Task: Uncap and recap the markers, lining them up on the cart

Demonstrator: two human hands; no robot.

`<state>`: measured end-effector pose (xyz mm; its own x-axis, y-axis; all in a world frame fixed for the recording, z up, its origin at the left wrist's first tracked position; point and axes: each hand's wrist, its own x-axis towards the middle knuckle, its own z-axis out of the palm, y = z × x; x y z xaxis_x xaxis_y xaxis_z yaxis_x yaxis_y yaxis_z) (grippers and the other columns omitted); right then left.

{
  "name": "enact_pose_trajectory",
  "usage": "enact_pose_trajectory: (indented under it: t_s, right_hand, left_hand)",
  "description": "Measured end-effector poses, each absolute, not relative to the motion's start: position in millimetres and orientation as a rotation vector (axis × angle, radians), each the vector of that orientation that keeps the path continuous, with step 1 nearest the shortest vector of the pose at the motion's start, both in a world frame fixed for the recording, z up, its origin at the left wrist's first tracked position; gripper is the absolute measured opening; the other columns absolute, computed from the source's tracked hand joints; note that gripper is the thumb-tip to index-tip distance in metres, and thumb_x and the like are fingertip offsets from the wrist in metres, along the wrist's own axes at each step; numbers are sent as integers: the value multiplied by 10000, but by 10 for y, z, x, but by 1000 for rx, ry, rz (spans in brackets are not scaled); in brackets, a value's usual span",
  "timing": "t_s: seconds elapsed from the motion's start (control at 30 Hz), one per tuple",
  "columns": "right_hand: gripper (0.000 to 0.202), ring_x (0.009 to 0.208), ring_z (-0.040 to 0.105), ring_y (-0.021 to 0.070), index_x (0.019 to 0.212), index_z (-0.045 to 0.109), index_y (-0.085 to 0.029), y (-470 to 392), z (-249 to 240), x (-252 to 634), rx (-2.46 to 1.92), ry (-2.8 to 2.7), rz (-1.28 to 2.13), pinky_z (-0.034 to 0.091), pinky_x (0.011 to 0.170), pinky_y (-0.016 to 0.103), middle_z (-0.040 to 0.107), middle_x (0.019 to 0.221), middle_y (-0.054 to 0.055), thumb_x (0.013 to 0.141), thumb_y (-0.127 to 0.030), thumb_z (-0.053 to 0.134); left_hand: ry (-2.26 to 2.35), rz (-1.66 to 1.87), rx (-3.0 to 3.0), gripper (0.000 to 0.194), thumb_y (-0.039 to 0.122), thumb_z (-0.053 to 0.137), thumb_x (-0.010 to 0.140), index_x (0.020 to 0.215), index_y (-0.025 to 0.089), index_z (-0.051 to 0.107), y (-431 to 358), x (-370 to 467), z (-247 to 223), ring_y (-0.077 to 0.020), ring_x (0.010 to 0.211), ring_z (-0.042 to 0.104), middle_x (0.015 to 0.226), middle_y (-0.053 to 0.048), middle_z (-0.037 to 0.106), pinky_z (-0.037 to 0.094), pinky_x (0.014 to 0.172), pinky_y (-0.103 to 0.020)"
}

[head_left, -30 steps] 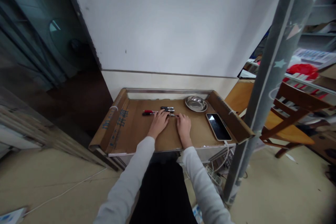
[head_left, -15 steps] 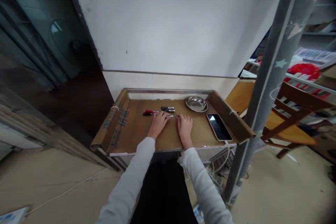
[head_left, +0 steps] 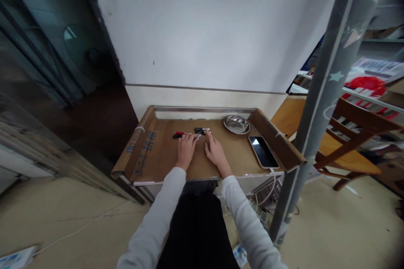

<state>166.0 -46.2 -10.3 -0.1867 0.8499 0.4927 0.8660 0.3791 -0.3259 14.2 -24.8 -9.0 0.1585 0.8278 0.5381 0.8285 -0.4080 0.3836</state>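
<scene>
My left hand [head_left: 186,150] is over the cardboard-lined table [head_left: 167,164], fingers closed on a pen [head_left: 198,135] whose light end sticks out past the fingertips. Partly under those fingers, a red pen [head_left: 179,133] and a black pen [head_left: 177,136] lie to the left. My right hand [head_left: 215,151] is empty, thumb and index finger apart. Its index fingertip is at the right end of the black pens [head_left: 199,130] lying side by side behind the hands; whether it touches them I cannot tell.
A round metal dish [head_left: 236,125] stands at the back right. In front of it lies a phone [head_left: 263,152] with a white cable [head_left: 273,183] plugged in. Cardboard walls [head_left: 279,138] edge the table's sides. A grey pole [head_left: 315,105] and a wooden chair [head_left: 350,143] are to the right.
My right hand has let go of the pen both hands held and moved slightly left, its index finger stretched toward the black pens. My left hand has shifted slightly left.
</scene>
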Motion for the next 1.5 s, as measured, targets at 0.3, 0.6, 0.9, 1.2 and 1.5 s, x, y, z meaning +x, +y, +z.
enact_pose_trajectory:
  t_s: [0.3, 0.6, 0.9, 1.2, 1.5]
  right_hand:
    - [234, 943, 465, 227, 971, 598, -150, -319, -113, 1717, -2023, -1734, -378, 325, 827, 344, 573, 993, 128, 860, -175, 393]
    - [322, 992, 435, 205, 1147, 545, -236, -205, -141, 1704, -1875, -1945, -304, 290, 865, 321, 541, 1066, 87, 848, -177, 441]
    - [245, 956, 443, 210, 1045, 573, -207, -202, -164, 1714, -1850, -1937, -284, 295, 834, 321, 549, 1036, 86, 864, -194, 408]
    - [199, 917, 450, 204, 974, 582, -199, -175, -209, 1740, -1832, -1936, -291, 290, 802, 314, 563, 985, 82, 887, -251, 411]
    - [203, 890, 481, 193, 970, 585, -211, -161, -194, 1756, -1715, -2014, -210, 289, 761, 297, 611, 945, 59, 912, -243, 394]
  left_hand:
    - [-2072, -1057, -2027, 191, 193, 447, 858, 985, 136, 578, -229, 42, -257, -249, 944, 483, 977, -124, 527, 390, 866, -396]
    - [-1999, -1233, -2016, 262, 63, 432, 792, 1050, 71, 482, -124, 117, -281, -247, 978, 474, 1036, -153, 484, 403, 875, -390]
    - [-1703, -870, -2295, 274, 124, 378, 851, 1093, 147, 504, -71, 393, -195, -245, 1018, 467, 1068, -122, 528, 363, 878, -386]
    - [-1774, -729, -2288, 234, 204, 338, 897, 957, 155, 559, 8, 441, -189, -272, 965, 456, 984, -114, 567, 356, 810, -412]
    - [-1595, -818, -2529, 191, 193, 365, 905, 963, 199, 546, 7, 409, -184, -227, 942, 480, 973, -63, 625, 336, 812, -372]
